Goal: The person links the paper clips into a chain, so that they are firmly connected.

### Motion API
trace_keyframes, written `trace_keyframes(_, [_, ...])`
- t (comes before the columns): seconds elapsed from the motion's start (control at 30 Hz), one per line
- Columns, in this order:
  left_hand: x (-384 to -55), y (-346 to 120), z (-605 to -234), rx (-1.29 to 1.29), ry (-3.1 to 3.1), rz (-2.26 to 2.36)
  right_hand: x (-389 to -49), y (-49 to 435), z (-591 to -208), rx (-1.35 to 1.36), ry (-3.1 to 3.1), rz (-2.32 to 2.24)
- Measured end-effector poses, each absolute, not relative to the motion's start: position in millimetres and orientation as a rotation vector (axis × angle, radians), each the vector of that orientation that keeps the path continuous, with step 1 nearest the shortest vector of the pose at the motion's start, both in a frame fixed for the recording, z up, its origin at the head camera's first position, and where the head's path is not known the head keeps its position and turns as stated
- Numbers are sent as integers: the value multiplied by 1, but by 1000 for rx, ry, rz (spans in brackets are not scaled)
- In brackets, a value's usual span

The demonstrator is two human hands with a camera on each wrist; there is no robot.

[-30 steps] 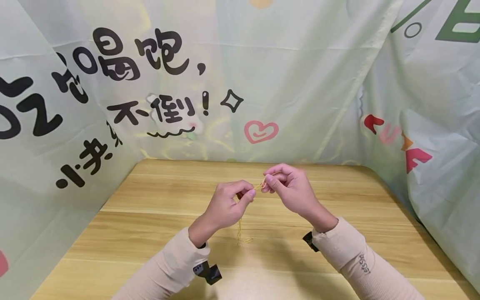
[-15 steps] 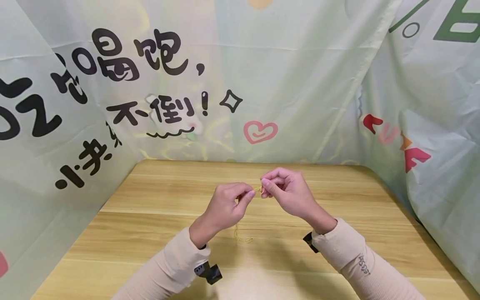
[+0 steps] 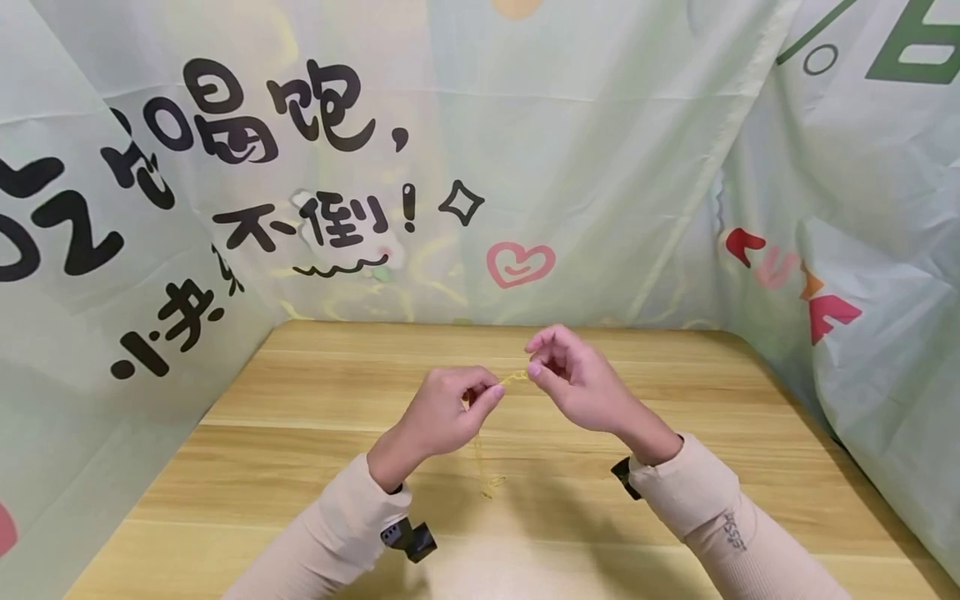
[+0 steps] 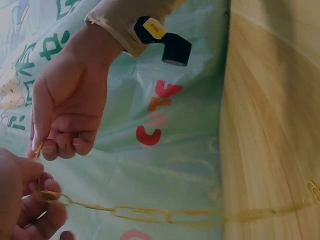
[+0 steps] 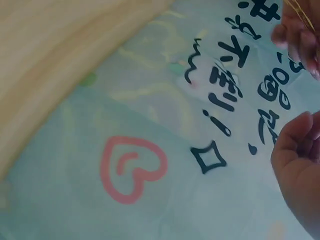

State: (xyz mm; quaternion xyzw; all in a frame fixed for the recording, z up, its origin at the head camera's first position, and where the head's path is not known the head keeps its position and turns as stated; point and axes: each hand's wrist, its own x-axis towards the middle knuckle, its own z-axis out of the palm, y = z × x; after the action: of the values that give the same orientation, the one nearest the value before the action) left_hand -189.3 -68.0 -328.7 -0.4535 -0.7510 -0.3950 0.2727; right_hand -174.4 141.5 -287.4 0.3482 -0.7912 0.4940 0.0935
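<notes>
A chain of linked yellow paper clips spans the short gap between both hands in the head view. My left hand pinches it between thumb and index finger. At the chain's other end, my right hand pinches a clip by its thumb tip; the left wrist view shows this clip at the right fingertips. The rest of the chain hangs below the left hand to the tabletop, where its last clips bunch up. In the right wrist view, the right hand is partly cut off by the frame edge.
The wooden table lies under both hands. Pale green printed cloth hangs behind it and along both sides. Black wrist cameras sit at both cuffs.
The hands have drawn slightly apart, and the chain between them is straighter. The right hand's upper fingers have lifted away from its thumb. The hanging clips have swung a little.
</notes>
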Motion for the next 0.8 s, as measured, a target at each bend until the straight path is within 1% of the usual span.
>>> trace_keyframes(0.13, [-188,-67,-326,-1179,-2035,-1194,-175,133,-278,1063,-2339,1361])
trace_keyframes(0.27, [-184,-65,-322,-1156,-1993,-1284,-178,125,-279,1122,-2286,1489])
trace_keyframes(0.37, [-181,-64,-322,-1139,-2011,-1358,-182,122,-287,1119,-2241,1581])
trace_keyframes(0.57, [-178,-64,-325,-1097,-2097,-1428,-184,120,-298,1077,-2201,1624])
trace_keyframes(0.67, [-178,-69,-319,-1076,-2087,-1482,-187,120,-302,1038,-2210,1676])
trace_keyframes(0.73, [-177,-74,-311,-1053,-2043,-1555,-194,122,-310,1007,-2293,1610])
trace_keyframes(0.8, [-175,-79,-301,-1031,-1974,-1631,-202,124,-325,1026,-2447,1447])
